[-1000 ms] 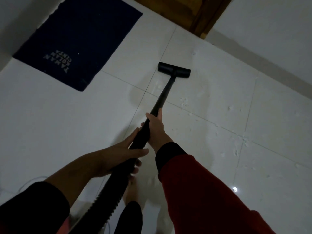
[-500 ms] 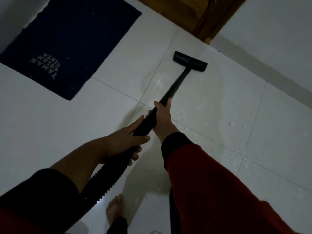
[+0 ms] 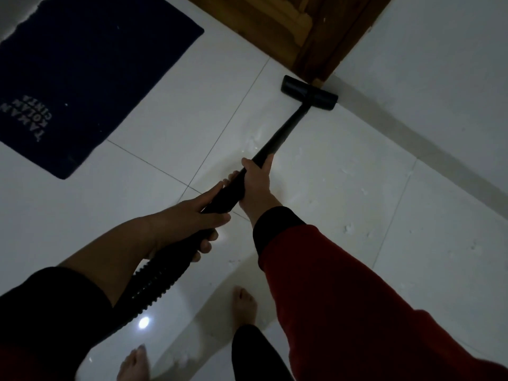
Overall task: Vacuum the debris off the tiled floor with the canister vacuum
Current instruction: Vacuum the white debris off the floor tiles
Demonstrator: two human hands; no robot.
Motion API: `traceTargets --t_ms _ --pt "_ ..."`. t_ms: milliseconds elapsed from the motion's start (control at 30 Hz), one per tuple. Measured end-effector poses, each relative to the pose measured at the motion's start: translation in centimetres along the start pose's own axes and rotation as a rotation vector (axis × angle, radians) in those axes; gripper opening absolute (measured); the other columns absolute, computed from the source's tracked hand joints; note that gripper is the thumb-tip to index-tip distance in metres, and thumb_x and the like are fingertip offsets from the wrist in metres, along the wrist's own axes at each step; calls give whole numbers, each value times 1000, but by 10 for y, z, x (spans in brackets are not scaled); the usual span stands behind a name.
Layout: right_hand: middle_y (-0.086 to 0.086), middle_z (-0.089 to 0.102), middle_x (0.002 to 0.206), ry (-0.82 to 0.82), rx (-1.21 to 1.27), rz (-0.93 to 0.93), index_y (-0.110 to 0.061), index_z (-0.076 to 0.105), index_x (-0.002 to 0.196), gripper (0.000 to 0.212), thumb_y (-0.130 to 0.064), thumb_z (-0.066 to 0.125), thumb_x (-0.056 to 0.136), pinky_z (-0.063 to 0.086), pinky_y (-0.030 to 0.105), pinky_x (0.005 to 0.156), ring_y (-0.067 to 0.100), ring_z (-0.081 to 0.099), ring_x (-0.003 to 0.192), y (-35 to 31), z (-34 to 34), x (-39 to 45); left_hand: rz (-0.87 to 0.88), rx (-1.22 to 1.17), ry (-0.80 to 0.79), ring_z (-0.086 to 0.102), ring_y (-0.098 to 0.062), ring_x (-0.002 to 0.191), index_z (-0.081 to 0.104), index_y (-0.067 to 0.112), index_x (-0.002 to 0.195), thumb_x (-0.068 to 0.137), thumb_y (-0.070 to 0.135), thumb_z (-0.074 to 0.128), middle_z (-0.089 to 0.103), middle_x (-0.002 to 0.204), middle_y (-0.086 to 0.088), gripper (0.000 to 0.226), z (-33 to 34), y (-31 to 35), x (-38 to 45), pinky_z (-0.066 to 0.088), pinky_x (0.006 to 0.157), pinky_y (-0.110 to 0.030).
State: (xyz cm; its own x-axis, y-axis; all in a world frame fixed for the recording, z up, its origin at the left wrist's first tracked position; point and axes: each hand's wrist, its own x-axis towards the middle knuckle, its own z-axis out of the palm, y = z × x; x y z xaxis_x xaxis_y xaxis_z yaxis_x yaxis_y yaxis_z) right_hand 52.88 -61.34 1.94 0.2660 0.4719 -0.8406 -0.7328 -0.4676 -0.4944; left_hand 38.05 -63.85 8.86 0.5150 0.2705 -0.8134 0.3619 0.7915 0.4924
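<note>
Moved since earlier frames: nozzle [image 3: 309, 92] has travelled up and right across the floor [image 3: 316, 171], from mid-tile to the base of the wall [image 3: 439, 86] beside the door [image 3: 288, 28]; both hands have advanced with it.

Head view:
- Wand [image 3: 283, 133], one: black, long axis runs from lower left to upper right, pointing away from the person toward the door corner. Nozzle lies crosswise at its far end, flat on the floor, at or just short of the wall.
- Hose [image 3: 154, 281], one: ribbed, runs down-left from the wand under the left forearm.
- Right hand [image 3: 255, 182], one: fingers clamped round the wand, thumb along it; red sleeve.
- Left hand [image 3: 189, 215], one: just behind the right, fingers wrapped round the thicker handle end; sleeve pushed up.
- Debris [image 3: 349, 229]: small white flecks scattered on the tiles right of the wand; number cannot be told.
- Mat [image 3: 90, 67], one: dark blue, white lettering, upper left.
- Bare feet [image 3: 243, 303], two, at the bottom edge.
</note>
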Motion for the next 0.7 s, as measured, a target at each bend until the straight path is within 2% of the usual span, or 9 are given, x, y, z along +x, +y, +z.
traceTargets --t_ms 100,267,333,500,600,700 --pt "7 46 66 -12 54 27 -54 23 141 75 -7 51 91 49 26 45 17 51 48 -5 -1 -1 -34 -38 -16 51 -15 46 38 69 120 89 26 62 56 60 -2 59 4 5 1 45 45 -27" --pt "6 46 67 25 20 32 -54 22 142 74 -9 52 92 49 26 46 16 50 49 -6 -7 -9 -52 -72 -11 51 -14 45 39 68 121 87 27 63 58 60 -3 58 10 3 -5 45 44 -26" --pt "6 46 67 44 13 24 -52 22 143 73 -9 52 92 49 26 47 16 49 48 -1 -12 -17 -51 -49 5 52 -15 45 36 63 127 88 27 62 58 63 -5 59 14 -2 -9 46 45 -26" --pt "6 43 65 82 2 -2 -50 18 145 76 -6 49 93 47 31 53 17 44 50 40 -28 -51 -50 0 -32 63 -16 55 32 47 140 91 35 56 66 71 -6 56 12 -45 -50 52 52 -28" --pt "7 43 63 102 -22 1 -50 17 145 76 -6 50 93 47 31 52 18 45 47 75 -34 -79 -63 -26 -71 64 -17 55 30 49 140 92 33 55 62 83 -12 57 7 -81 -81 53 53 -31" --pt "8 45 63 115 -52 -13 -50 16 146 76 -7 50 93 48 28 48 18 48 45 110 -37 -108 -34 -16 -63 58 -17 50 34 50 138 91 30 58 61 76 -9 56 0 -115 -110 49 49 -29"
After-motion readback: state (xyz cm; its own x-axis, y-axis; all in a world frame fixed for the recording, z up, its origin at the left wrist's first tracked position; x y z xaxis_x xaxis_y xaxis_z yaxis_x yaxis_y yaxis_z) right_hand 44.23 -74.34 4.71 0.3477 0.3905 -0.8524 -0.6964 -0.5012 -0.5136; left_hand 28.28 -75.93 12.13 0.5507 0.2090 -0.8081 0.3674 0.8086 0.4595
